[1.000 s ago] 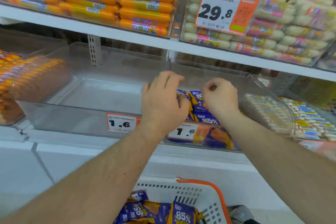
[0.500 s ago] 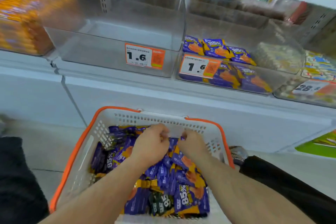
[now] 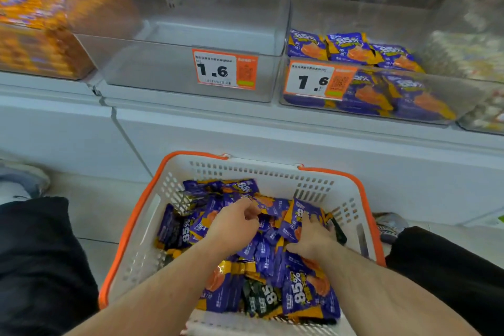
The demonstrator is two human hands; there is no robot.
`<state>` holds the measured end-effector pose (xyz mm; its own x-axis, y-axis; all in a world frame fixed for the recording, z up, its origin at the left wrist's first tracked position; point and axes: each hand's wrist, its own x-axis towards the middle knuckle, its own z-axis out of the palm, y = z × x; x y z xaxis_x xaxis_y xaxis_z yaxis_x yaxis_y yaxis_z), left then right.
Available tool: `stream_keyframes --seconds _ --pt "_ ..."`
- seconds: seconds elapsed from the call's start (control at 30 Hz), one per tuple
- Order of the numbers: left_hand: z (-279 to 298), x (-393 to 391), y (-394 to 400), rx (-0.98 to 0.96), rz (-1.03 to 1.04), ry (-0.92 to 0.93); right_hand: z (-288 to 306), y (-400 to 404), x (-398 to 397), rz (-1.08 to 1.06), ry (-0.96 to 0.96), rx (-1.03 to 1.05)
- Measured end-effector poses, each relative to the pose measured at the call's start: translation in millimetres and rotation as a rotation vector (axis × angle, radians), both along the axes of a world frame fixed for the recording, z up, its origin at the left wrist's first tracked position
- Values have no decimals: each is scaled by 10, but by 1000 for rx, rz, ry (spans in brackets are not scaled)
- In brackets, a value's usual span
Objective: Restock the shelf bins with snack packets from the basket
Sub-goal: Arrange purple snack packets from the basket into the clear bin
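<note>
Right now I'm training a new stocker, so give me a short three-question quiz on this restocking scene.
1. True or false: both hands, left and right, are in the basket.
2. Which bin already holds purple packets: A) the middle bin or B) the right bin?
3. What price do both tags show?

Key: 1 true; 2 B; 3 1.6
</note>
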<state>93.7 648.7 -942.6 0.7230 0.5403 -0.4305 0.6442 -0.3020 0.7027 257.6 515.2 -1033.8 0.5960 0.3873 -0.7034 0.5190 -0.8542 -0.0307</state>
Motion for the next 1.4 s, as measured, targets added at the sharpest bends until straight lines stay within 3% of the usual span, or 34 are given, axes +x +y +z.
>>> stream_keyframes --seconds 0.1,0.3,0.5,0.57,0.67,0.83,1.03,1.27,1.4 --pt "-53 -48 -25 -98 122 13 177 70 -112 91 -58 67" --pt "-44 -79 -97 -522 470 -38 789 187 -279 257 -292 219" --pt "87 47 -148 -1278 756 -234 1425 275 -284 498 -272 383" --pt "190 96 -126 -1371 752 -325 1528 225 -313 617 -276 473" --pt "352 130 -79 -1246 679 -456 1658 136 -388 655 -252 616" --pt "673 109 20 -884 520 -649 2015 209 -543 294 -236 792" --pt "1257 309 0 -703 340 -767 2256 436 -523 162 -433 947" --pt "2197 1018 85 -569 21 -877 3025 407 51 -9 -672 1314" --pt "2436 1585 119 -243 -29 -907 3335 401 662 -179 -670 1282"
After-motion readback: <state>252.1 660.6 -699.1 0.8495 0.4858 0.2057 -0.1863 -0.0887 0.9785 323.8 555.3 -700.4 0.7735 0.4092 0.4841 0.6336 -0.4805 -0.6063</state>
